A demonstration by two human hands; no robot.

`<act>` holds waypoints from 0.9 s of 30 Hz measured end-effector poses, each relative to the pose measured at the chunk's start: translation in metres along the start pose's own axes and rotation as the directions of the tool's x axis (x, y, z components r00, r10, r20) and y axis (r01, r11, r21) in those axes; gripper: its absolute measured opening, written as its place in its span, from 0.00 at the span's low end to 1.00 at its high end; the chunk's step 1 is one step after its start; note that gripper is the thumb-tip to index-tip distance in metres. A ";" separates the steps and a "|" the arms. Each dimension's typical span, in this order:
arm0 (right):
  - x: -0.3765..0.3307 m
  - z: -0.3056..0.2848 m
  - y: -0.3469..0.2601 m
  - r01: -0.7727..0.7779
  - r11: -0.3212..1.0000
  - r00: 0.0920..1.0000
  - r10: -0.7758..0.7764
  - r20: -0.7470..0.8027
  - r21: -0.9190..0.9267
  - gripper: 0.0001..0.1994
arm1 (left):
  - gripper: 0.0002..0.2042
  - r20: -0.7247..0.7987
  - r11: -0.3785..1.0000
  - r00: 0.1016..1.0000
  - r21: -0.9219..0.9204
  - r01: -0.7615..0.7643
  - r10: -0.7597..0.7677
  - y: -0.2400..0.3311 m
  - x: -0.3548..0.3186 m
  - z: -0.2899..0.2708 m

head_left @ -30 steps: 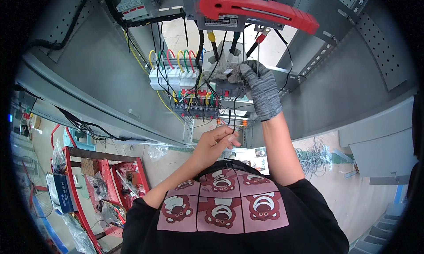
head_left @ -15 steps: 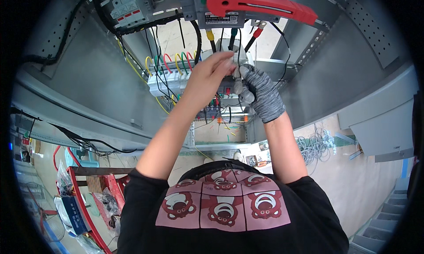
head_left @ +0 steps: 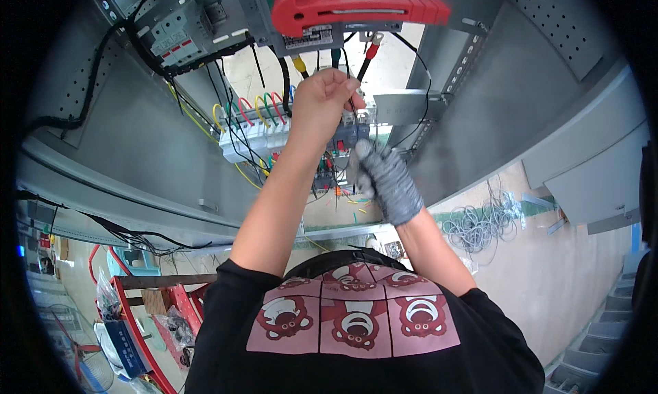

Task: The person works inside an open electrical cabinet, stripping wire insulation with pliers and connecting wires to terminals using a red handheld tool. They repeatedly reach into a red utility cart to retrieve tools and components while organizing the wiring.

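Observation:
My bare left hand (head_left: 321, 104) is raised inside a grey metal electrical cabinet, its fingers pinched on thin black wires (head_left: 351, 96) that hang below a large red switch handle (head_left: 356, 8). Yellow, green and red lugged leads (head_left: 334, 56) dangle just above its knuckles. My right hand (head_left: 388, 181), in a grey knit glove, sits lower, in front of a terminal block (head_left: 255, 137) with looped coloured wires. Its fingers curl toward the wiring, and what they hold is hidden.
Circuit breakers (head_left: 179, 37) and a black cable bundle sit at the upper left. Perforated rails (head_left: 548, 24) line the cabinet's right wall. On the floor are a coil of grey cable (head_left: 480, 222) and a red cart (head_left: 144, 312) with tools at the lower left.
My left hand rose from chest height to the wires under the red handle. My gloved right hand dropped from those wires to in front of the terminal block.

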State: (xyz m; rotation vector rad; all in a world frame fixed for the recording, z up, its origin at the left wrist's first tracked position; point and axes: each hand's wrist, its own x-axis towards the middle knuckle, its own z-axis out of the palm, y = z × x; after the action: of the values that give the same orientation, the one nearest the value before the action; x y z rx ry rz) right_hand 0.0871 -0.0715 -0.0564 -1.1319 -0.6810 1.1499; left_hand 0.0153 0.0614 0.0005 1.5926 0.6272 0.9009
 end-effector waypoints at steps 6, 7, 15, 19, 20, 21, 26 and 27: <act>-0.012 -0.003 0.014 0.083 0.997 0.994 -0.082 0.069 -0.008 0.18 | 0.05 -0.052 0.999 0.998 0.005 -0.032 0.033 0.001 0.000 0.006; -0.015 -0.006 0.007 0.049 0.997 0.995 -0.044 0.093 -0.053 0.17 | 0.05 -0.059 1.000 0.998 -0.005 -0.031 0.031 0.000 0.001 0.008; 0.037 -0.060 -0.041 0.345 0.805 0.810 -0.515 -0.281 -0.482 0.17 | 0.15 -0.197 0.988 0.969 0.072 -0.137 0.148 -0.004 -0.003 0.023; 0.125 -0.072 -0.084 0.611 0.474 0.525 -0.842 -0.124 -0.633 0.14 | 0.25 -0.167 0.886 0.935 0.405 -0.225 0.313 -0.018 -0.004 0.037; 0.146 -0.071 -0.088 0.523 0.376 0.512 -0.856 -0.071 -0.765 0.16 | 0.29 -0.127 0.832 0.934 0.505 -0.230 0.335 -0.019 -0.002 0.038; 0.151 -0.057 -0.094 0.579 0.353 0.518 -0.856 -0.003 -0.735 0.18 | 0.29 -0.169 0.843 0.927 0.492 -0.215 0.335 -0.017 -0.001 0.041; 0.167 -0.057 -0.101 0.475 0.560 0.730 -0.681 -0.051 -0.679 0.16 | 0.30 -0.310 0.886 0.877 0.404 -0.228 0.367 -0.017 0.022 0.062; 0.166 -0.057 -0.100 0.469 0.582 0.739 -0.670 -0.065 -0.664 0.16 | 0.31 -0.331 0.886 0.858 0.385 -0.257 0.393 -0.020 0.027 0.064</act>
State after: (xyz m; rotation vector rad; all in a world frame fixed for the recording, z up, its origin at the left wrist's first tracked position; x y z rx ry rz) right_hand 0.2242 0.0659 -0.0011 -1.4346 -1.1176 0.1377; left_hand 0.0849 0.0508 -0.0169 1.8663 0.8392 1.4693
